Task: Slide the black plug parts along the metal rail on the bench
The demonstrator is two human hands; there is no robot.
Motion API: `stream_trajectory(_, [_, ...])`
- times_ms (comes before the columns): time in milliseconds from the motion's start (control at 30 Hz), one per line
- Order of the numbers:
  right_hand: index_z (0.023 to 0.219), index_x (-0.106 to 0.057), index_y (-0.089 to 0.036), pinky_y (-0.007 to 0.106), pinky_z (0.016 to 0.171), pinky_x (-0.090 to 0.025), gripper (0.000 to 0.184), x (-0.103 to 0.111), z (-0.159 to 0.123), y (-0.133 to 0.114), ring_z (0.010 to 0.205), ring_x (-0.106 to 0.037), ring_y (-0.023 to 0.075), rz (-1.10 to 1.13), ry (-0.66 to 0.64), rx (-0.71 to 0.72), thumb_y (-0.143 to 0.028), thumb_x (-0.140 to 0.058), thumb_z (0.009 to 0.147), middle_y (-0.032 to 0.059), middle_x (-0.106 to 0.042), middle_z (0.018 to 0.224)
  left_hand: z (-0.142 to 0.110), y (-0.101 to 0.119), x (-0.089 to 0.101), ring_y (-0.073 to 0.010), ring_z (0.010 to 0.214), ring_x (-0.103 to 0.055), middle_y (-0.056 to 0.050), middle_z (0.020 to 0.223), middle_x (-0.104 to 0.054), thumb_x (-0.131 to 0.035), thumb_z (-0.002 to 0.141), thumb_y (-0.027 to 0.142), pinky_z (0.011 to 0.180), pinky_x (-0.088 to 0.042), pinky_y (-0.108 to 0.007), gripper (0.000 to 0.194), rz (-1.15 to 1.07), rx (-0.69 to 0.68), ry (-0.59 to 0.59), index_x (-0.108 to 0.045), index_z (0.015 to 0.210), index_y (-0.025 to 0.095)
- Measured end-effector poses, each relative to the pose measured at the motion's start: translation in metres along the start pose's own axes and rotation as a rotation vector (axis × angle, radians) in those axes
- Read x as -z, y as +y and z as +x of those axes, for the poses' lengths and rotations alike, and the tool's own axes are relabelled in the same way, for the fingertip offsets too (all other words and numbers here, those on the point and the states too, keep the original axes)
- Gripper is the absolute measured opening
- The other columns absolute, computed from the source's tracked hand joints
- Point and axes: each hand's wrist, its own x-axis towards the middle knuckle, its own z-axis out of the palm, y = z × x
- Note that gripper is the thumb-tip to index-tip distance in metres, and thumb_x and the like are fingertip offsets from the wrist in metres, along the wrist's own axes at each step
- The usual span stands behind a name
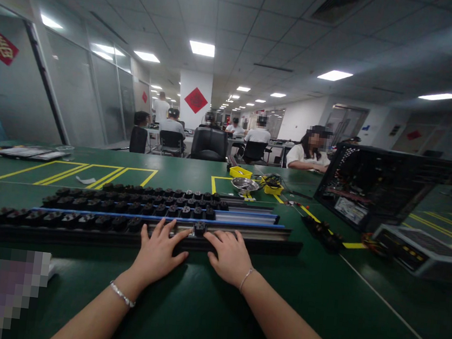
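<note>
Here, black module (200, 228) just beside right hand (231, 254).

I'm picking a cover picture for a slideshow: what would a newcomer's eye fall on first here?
Probably the left hand and right hand, low in the middle at the front rail, with one small black part between their fingertips. Next, the big open computer case on the right of the green table. Beyond, a red diamond sign stands out on the white pillar.
</note>
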Motion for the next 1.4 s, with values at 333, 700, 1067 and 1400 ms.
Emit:
stream_trajectory(333, [0.130, -0.045, -0.033, 0.046, 0.104, -0.021, 0.047, 0.002, 0.001, 0.004, 0.118, -0.044, 0.0224, 0.010, -0.003, 0.014, -0.036, -0.048, 0.083, 0.0040, -0.052, 0.130, 0.000, -0.001, -0.002, -0.0370, 0.135, -0.024, -0.008, 0.141, -0.042, -0.052, 0.077, 0.048, 0.100, -0.009, -0.070, 0.054, 0.019, -0.006, 0.014, -0.042, 0.130, 0.045])
stream_trajectory(700, [0.129, -0.046, -0.031, 0.040, 0.101, -0.027, 0.048, 0.004, 0.001, 0.008, 0.114, -0.048, 0.0220, -0.018, -0.007, 0.039, -0.033, -0.049, 0.081, 0.0049, -0.054, 0.126, -0.001, -0.001, -0.003, -0.0360, 0.135, -0.025, -0.009, 0.141, -0.042, -0.052, 0.077, 0.046, 0.100, -0.010, -0.069, 0.053, 0.019, -0.019, 0.032, -0.043, 0.129, 0.045])
stream_trajectory(1067, [0.128, -0.046, -0.030, 0.041, 0.099, -0.027, 0.047, 0.005, 0.000, 0.011, 0.111, -0.048, 0.0227, -0.031, -0.018, 0.042, -0.033, -0.049, 0.081, 0.0059, -0.056, 0.123, -0.001, -0.001, -0.004, -0.0345, 0.134, -0.027, -0.008, 0.141, -0.041, -0.053, 0.076, 0.042, 0.101, -0.009, -0.068, 0.053, 0.026, -0.015, 0.043, -0.044, 0.128, 0.044])
stream_trajectory(1400, [0.127, -0.047, -0.030, 0.043, 0.100, -0.026, 0.048, 0.008, -0.001, 0.015, 0.112, -0.048, 0.0229, 0.008, -0.030, 0.019, -0.036, -0.050, 0.080, 0.0061, -0.057, 0.122, 0.000, -0.002, -0.006, -0.0347, 0.134, -0.026, -0.008, 0.142, -0.040, -0.053, 0.077, 0.041, 0.101, -0.008, -0.068, 0.052, 0.020, -0.011, 0.034, -0.045, 0.128, 0.044])
